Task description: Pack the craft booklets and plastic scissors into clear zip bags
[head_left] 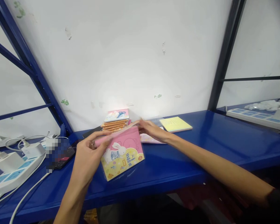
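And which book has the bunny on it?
The pink-and-yellow book in clear wrap, gripped by the left hand; the stack's top book shows a different picture.

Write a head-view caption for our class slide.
Left hand and right hand hold a wrapped rabbit book above a blue shelf.

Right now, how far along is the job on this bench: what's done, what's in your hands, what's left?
Apparently done: the squared stack of pads by the wall. In hand: a plastic-wrapped pink rabbit pad, gripped by the left hand, with the right hand at its far corner. Apparently left: the yellow pad and pink pad lying loose on the blue bench.
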### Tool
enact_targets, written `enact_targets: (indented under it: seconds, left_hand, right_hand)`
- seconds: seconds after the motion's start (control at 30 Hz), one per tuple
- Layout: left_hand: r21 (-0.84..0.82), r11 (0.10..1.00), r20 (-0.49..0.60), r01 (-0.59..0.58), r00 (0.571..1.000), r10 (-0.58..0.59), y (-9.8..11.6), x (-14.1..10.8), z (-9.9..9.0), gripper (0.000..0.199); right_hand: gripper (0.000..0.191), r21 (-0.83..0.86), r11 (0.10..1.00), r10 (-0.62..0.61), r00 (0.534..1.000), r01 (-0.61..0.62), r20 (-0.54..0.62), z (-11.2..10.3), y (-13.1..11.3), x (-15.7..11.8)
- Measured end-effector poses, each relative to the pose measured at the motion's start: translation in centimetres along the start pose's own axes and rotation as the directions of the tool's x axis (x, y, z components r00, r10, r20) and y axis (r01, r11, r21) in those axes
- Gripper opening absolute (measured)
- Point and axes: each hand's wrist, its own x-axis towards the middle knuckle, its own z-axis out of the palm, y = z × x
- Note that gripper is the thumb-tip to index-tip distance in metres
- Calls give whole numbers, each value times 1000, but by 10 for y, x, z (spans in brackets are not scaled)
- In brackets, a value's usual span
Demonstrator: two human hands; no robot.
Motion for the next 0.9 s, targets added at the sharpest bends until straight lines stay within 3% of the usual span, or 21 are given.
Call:
enact_targets:
  seconds: [0.1, 0.17, 0.23, 0.3, 0.37, 0.5, 0.6, 0.67, 0.77, 0.83, 0.9]
  left_hand:
    - [-31, 999, -44, 37, 998, -39, -4, 3, -9, 44]
    - [-62, 996, -62, 67, 996, -71, -5, 5, -12, 46]
    - [-92, 992, -71, 80, 994, -87, -4, 5, -13, 45]
    - [-112, 991, -69, 79, 994, -87, -3, 6, -12, 45]
    - [-121, 990, -66, 78, 994, -87, -1, 6, -10, 45]
    - [-116, 990, -89, 78, 992, -88, 0, 6, -6, 43]
    - [-129, 989, -105, 71, 991, -85, 1, 4, -4, 43]
    - [-142, 987, -99, 79, 991, -94, 0, 4, -4, 43]
    - [-133, 989, -84, 60, 994, -71, -2, 4, -5, 42]
    - [-109, 993, -81, 38, 996, -47, -3, 4, -5, 42]
    - [-93, 995, -92, 35, 995, -43, -4, 4, -5, 44]
  right_hand:
    - [70, -40, 999, -12, 996, 9, -86, -6, 11, 2]
    - [59, -348, 938, -61, 988, 7, -143, -6, 20, 1]
    - [40, -706, 709, -112, 988, 2, -109, -4, 30, -2]
    - [30, -887, 461, -107, 994, 35, -16, -1, 38, -5]
    - [24, -930, 359, -78, 996, 76, 51, 3, 43, -6]
    - [20, -939, 338, -95, 995, 55, 24, 6, 43, -4]
    - [24, -913, 407, -142, 987, -9, -73, 0, 37, -1]
    - [26, -803, 592, -177, 959, -75, -220, -7, 30, 1]
    - [34, -386, 917, -67, 916, -100, -396, -15, 12, 2]
    - [38, -69, 995, 44, 932, -73, -360, -15, -3, 1]
    - [37, 123, 992, 62, 952, -26, -299, -8, -17, -1]
